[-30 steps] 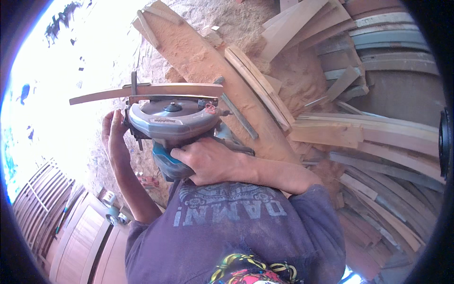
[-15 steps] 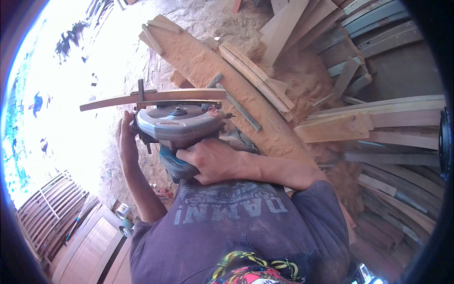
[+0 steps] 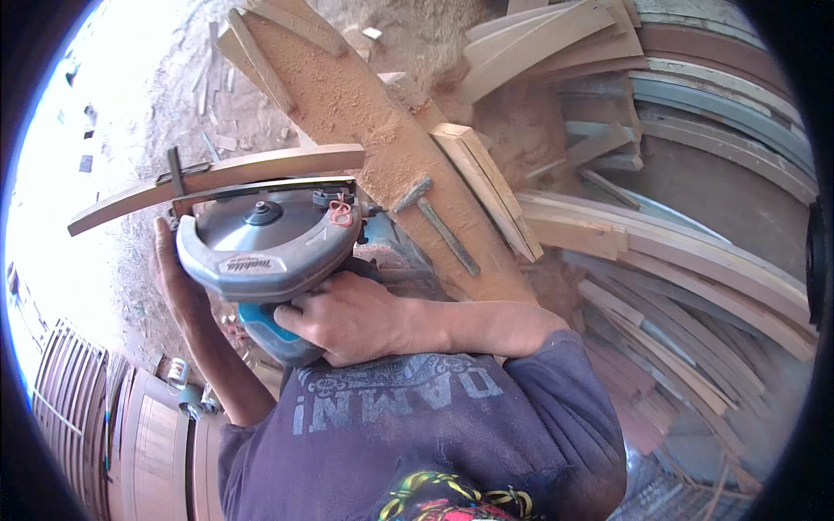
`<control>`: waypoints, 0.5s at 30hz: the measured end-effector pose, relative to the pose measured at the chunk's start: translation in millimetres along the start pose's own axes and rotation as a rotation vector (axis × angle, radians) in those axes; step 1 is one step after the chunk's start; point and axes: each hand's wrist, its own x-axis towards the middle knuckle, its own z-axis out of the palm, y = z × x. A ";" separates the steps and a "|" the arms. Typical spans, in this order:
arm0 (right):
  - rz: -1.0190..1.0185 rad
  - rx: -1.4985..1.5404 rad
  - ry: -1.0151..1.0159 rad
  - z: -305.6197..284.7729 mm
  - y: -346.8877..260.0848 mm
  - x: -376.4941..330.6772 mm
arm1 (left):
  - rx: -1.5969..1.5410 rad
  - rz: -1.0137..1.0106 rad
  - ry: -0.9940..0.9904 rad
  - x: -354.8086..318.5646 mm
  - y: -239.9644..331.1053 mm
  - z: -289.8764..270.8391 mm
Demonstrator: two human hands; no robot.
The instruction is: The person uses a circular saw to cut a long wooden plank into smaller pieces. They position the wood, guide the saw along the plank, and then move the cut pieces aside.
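- Cutting looks to be the step in hand: a circular saw sits with its base plate against a long, gently curved wooden strip, which lies crosswise just above the saw, jutting out past it on both sides.
- Right hand is wrapped tight round the saw's teal handle at the rear, fingers curled under it.
- Left hand sits at the far side of the saw, beside and partly behind the guard; it seems to brace the saw or the strip, but I cannot tell how its fingers are set.
- By my reckoning, the next move calls for a steady push along the curve, with the strip kept from shifting and the left fingers well off the blade line.
- Saw's guard is smooth grey metal, rounded, with a dull disc at its centre and a small red loop near the top.
- Behind it a broad plank slants away, thickly dusted with orange sawdust, a metal hammer lying on it.
- Further right, stacks of curved timber pieces fan out, pale and rough-sawn.
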 end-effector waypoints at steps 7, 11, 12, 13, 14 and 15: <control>0.105 0.057 0.043 -7.8 -19.7 5.8 | -0.004 -0.111 -0.026 11.2 8.4 -1.5; 0.096 -0.007 0.227 -16.0 -28.1 17.9 | 0.027 -0.122 -0.037 22.1 16.9 5.9; 0.103 -0.009 0.237 -18.0 -31.2 20.8 | 0.044 -0.116 -0.039 25.4 18.3 4.9; 0.108 -0.016 0.253 -18.7 -31.7 23.3 | 0.062 -0.117 -0.048 29.3 21.3 8.1; 0.145 -0.003 0.213 -19.2 -32.7 25.1 | 0.080 -0.118 -0.056 31.6 26.3 12.4; 0.180 0.011 0.171 -19.5 -34.0 26.1 | 0.099 -0.119 -0.062 32.8 30.9 16.3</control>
